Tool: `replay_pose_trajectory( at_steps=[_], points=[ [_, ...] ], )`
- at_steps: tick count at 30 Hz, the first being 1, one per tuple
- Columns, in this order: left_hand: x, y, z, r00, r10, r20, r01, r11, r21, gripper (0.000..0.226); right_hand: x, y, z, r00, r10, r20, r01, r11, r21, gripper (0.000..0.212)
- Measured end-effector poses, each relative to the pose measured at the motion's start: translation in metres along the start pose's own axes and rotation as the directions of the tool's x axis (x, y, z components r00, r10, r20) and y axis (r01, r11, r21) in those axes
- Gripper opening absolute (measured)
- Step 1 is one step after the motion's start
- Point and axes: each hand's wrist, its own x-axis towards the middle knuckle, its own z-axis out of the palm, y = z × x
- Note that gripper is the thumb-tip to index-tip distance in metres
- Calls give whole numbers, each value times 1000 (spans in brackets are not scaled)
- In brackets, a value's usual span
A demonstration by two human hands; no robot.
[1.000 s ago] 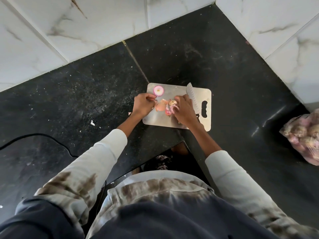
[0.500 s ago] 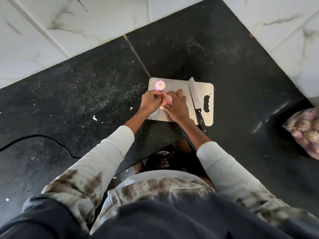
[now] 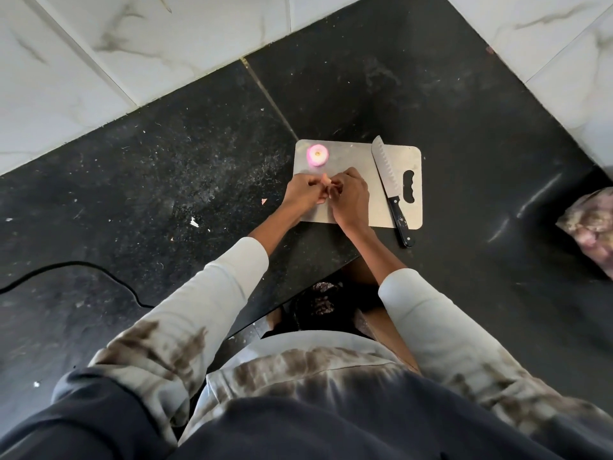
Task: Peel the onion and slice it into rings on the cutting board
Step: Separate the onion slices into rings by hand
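hiding onion | left hand, right hand grip clamped on it | bag cut off

The hands hide the onion; bag cropped right.

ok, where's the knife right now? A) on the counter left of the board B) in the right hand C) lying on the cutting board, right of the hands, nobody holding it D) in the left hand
C: the knife lies on the cutting board beside its handle slot, its black handle past the near edge, while the left hand and right hand are both busy together on a small onion piece.
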Motion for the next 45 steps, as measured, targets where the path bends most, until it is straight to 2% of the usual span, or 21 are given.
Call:
replay_pose_trajectory(
  at_steps=[4, 9, 13, 15, 16, 20, 22, 27, 30, 34, 39, 45],
  points=[
    [-9, -7, 4, 998, -6, -70, 10, 998, 56, 21, -10, -4, 5, 997, 65, -30, -65, 998, 8, 11],
    [-18, 1, 3, 999, 21, -26, -18, 995, 101, 29, -18, -4, 3, 994, 104, 17, -105, 992, 62, 24],
    [-17, 12, -1, 997, 29, -74, -10, 969, 249, 57, -23, -4, -6, 992, 123, 32, -126, 983, 131, 24],
    [-12, 13, -2, 992, 39, -121, -5, 964, 267, 64, -22, -4, -8, 987, 154, 48, -160, 973, 165, 26],
    [-9, 13, -2, 989, 25, -147, 14, 965, 262, 61, -22, -4, -9, 984, 170, 59, -178, 967, 181, 28],
    [-2, 9, 2, 983, 47, -176, 13, 945, 326, 19, -19, -5, -11, 965, 245, 95, -260, 941, 215, 35],
    [-2, 5, 6, 979, 62, -195, 11, 934, 356, 12, -19, -6, -11, 963, 244, 118, -263, 943, 203, 34],
    [-7, 11, 22, 968, 150, -202, -57, 913, 404, 16, -16, -13, -6, 965, 211, 155, -234, 961, 149, 34],
    [-6, 11, 24, 965, 132, -227, -37, 925, 379, 16, -12, -16, -10, 934, 287, 210, -332, 917, 220, 41],
    [-7, 9, 24, 971, 49, -235, 11, 969, 247, 10, -9, -8, -9, 908, 327, 261, -399, 865, 303, 34],
    [-15, 11, 39, 972, -7, -234, 31, 994, 102, 27, -20, -12, -20, 947, 252, 199, -314, 857, 408, 34],
    [-22, 22, 55, 969, -28, -246, 66, 986, 151, 31, -22, 31, 10, 960, 230, 159, -278, 855, 438, 34]
  ],
)
